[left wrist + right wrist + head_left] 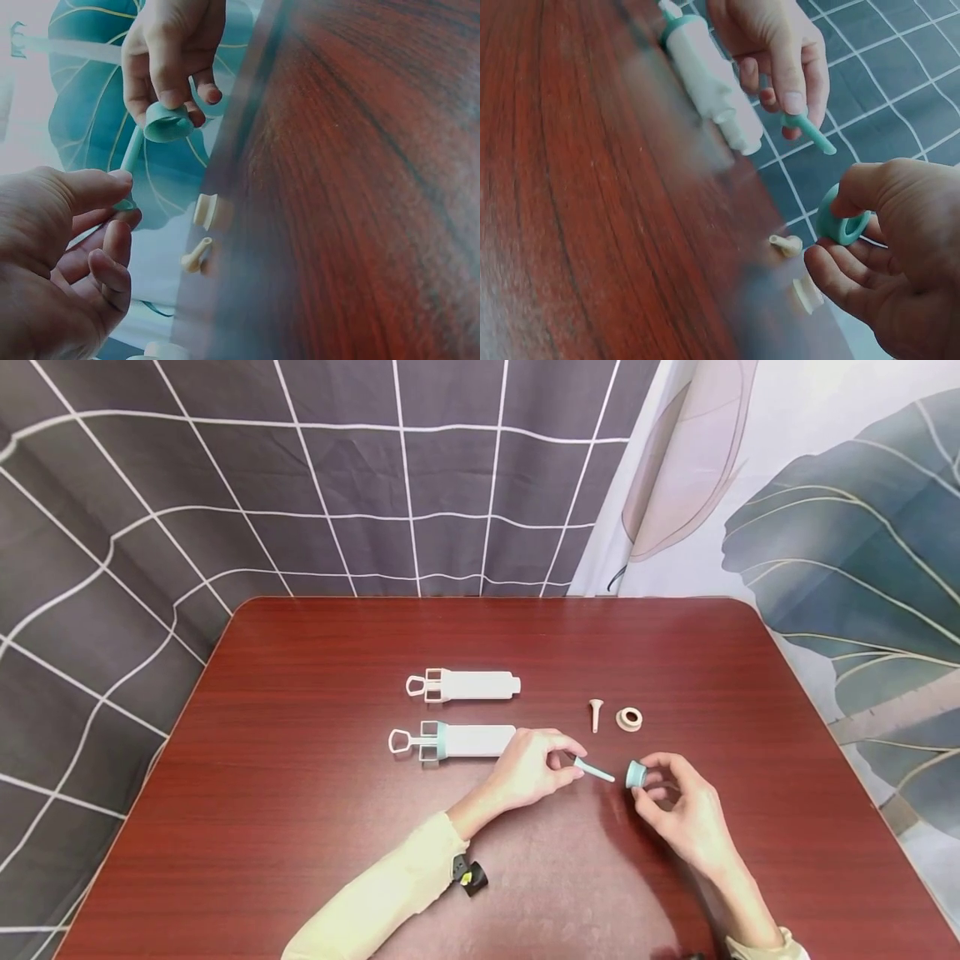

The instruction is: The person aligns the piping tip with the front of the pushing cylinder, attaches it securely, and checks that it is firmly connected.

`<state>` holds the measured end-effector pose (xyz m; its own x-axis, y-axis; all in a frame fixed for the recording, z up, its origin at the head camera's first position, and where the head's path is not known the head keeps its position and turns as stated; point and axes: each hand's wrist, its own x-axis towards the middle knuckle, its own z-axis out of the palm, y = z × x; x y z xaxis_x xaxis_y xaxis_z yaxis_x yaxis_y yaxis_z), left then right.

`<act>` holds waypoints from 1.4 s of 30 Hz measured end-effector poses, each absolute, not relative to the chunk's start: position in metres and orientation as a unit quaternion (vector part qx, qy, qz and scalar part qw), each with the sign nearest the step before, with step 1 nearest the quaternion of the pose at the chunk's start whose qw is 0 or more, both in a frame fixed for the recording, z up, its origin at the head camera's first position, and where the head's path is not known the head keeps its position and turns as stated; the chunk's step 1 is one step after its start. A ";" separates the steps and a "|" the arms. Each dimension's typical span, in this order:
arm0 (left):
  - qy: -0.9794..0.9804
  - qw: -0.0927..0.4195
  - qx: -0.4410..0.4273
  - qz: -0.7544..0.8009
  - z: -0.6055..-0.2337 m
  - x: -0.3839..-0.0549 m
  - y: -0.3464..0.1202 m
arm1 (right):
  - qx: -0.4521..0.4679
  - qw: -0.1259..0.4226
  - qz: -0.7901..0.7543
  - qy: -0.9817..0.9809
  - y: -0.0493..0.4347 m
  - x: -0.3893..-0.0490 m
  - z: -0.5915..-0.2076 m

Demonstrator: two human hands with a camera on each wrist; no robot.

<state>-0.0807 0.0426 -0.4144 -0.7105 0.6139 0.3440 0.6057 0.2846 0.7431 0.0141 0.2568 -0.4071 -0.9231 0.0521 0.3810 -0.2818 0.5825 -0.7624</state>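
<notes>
My left hand (528, 770) pinches a slim teal nozzle (597, 770) by its wider end, between thumb and fingers. Its thin tube points right, toward a teal ring-shaped cap (635, 774). That cap is pinched between the thumb and fingers of my right hand (686, 814), and a small gap separates the two pieces. In the left wrist view the cap's (168, 122) hollow opening shows. Beside my left hand lies a white syringe-like tube with a teal collar (472, 741); the hand hides its right end.
Behind it lies a similar white syringe-like tube with a cream collar (480, 685). A cream nozzle (596, 714) and a cream ring-shaped cap (629, 720) rest beyond my hands. Everything is on a reddish-brown table (300, 827), with a grid-patterned curtain (337, 485) behind.
</notes>
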 end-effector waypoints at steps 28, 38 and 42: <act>0.794 -0.024 0.367 0.485 -0.409 -0.077 0.026 | 0.124 0.134 0.564 -0.805 0.248 0.003 -0.420; 0.807 -0.045 0.364 0.463 -0.411 -0.074 0.023 | 0.127 0.115 0.579 -0.797 0.241 0.000 -0.418; 0.808 -0.049 0.362 0.462 -0.411 -0.074 0.022 | 0.137 0.115 0.583 -0.793 0.238 -0.002 -0.416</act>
<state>-0.0737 0.0218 -0.4106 -0.7330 0.5399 0.4138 0.6303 0.3101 0.7118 -0.0021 0.2379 -0.4165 -0.9362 -0.0834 0.3414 -0.3507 0.2835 -0.8925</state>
